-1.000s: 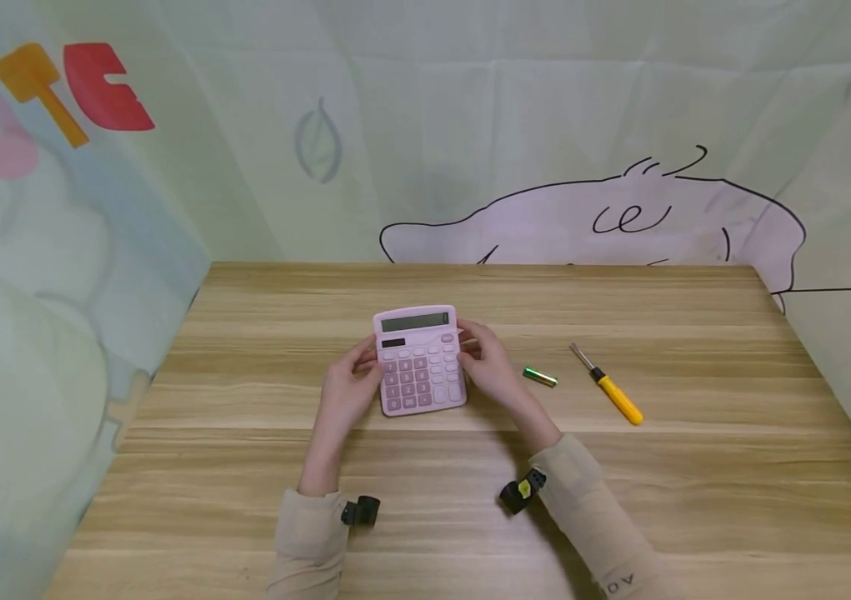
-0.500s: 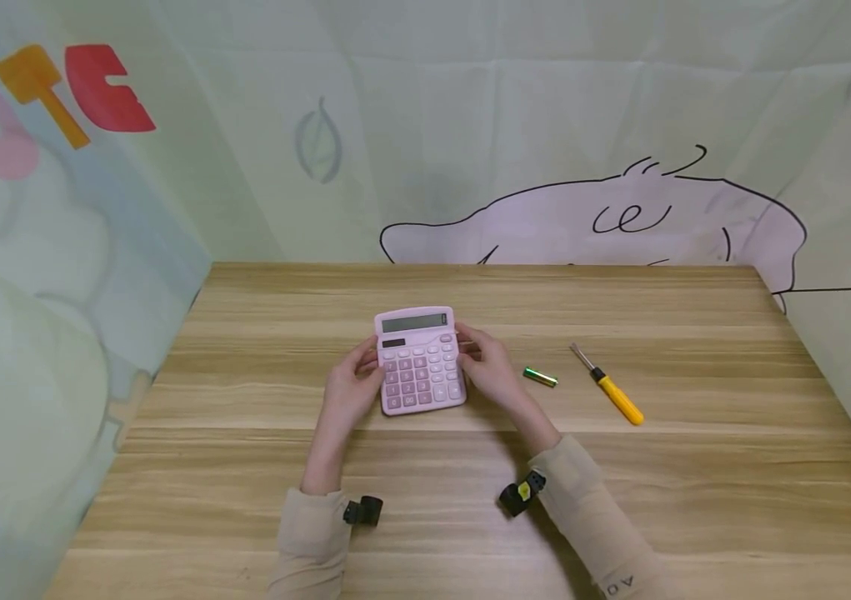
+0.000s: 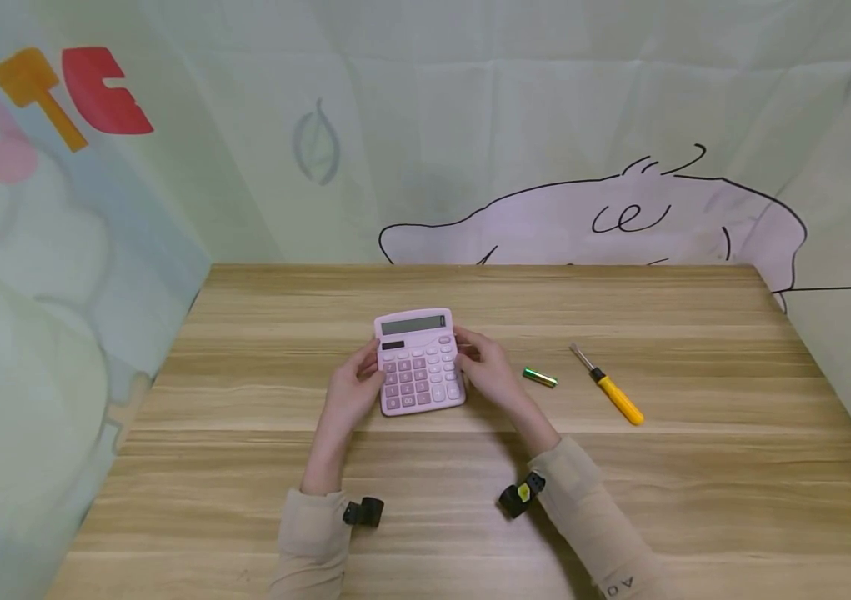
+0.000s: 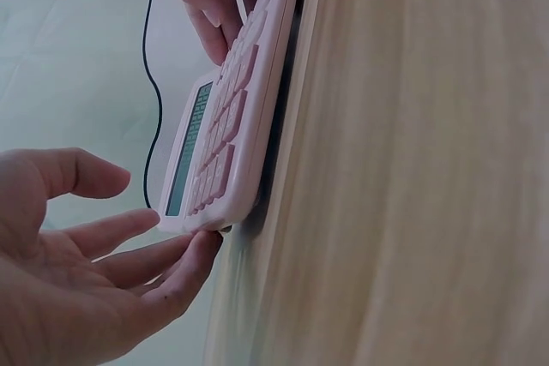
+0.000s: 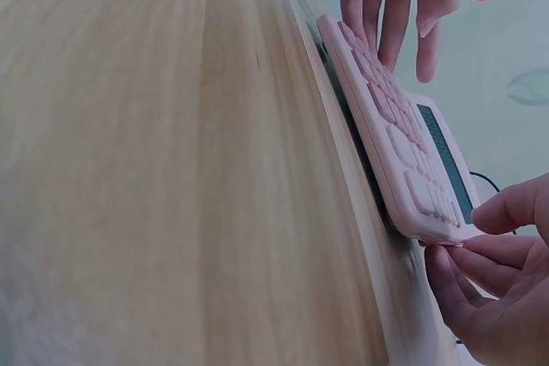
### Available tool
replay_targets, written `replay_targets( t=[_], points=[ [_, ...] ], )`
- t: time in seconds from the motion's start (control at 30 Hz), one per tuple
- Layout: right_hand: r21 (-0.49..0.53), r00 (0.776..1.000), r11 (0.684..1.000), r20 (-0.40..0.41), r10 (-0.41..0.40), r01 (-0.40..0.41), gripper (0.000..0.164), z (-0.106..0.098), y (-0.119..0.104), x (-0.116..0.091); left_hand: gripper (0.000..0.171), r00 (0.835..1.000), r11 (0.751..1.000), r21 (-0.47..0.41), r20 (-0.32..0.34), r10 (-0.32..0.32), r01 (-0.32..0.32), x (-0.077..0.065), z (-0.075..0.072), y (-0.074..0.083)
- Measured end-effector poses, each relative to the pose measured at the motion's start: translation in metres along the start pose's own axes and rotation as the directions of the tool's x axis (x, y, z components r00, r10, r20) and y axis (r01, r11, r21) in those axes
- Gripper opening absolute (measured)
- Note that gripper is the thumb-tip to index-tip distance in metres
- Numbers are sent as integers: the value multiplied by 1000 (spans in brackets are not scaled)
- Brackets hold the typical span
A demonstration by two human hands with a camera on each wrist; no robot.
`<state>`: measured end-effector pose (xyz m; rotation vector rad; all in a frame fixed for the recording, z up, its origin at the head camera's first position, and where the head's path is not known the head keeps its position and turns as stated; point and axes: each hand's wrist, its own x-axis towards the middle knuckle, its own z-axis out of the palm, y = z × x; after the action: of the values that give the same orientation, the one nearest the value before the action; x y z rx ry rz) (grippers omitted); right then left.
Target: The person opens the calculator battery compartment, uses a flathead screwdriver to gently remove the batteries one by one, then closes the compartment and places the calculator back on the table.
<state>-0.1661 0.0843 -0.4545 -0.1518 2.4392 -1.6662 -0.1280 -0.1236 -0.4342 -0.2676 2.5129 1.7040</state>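
A pink calculator (image 3: 421,362) with a dark display reading 0 lies face up at the middle of the table. My left hand (image 3: 352,390) is at its left side; in the left wrist view the fingers (image 4: 184,272) touch its lower edge, while the thumb stands apart from it. At the right side, my right hand (image 3: 491,371) holds the edge. The right wrist view shows the right fingers (image 5: 455,276) curled at the underside and the thumb (image 5: 506,207) over the rim by the display. A dark shadow runs beneath the calculator's near edge.
To the right of my right hand lies a green battery (image 3: 540,377). Beyond it is a screwdriver (image 3: 608,385) with a yellow handle. The wooden table (image 3: 425,517) ends at the back against a printed cloth (image 3: 425,133).
The calculator's top edge has shifted slightly down in the head view, as the two hands stay at its sides. The battery and screwdriver have not moved.
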Motion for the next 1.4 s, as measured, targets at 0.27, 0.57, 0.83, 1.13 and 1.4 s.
replay_targets(
  t=[0.27, 0.57, 0.83, 1.13, 1.4],
  points=[
    [-10, 999, 999, 16, 34, -33, 48, 1, 0, 1, 57, 1000, 1000, -12, 5, 3, -3, 1, -1, -2],
    [-7, 997, 999, 46, 54, -54, 50, 0, 0, 0, 57, 1000, 1000, -5, 10, 3, -3, 2, 0, -3],
    [12, 997, 998, 46, 59, -60, 50, -2, 1, 0, 57, 1000, 1000, -6, 13, 9, -8, 2, 1, -3],
    [11, 997, 998, 46, 59, -59, 51, -3, 2, -1, 57, 1000, 1000, -12, 25, 8, -7, 2, 1, -3],
    [-10, 999, 1000, 37, 2, -1, 50, -5, 4, -7, 60, 999, 996, 92, 37, -18, 15, -2, 2, 1]
  ],
)
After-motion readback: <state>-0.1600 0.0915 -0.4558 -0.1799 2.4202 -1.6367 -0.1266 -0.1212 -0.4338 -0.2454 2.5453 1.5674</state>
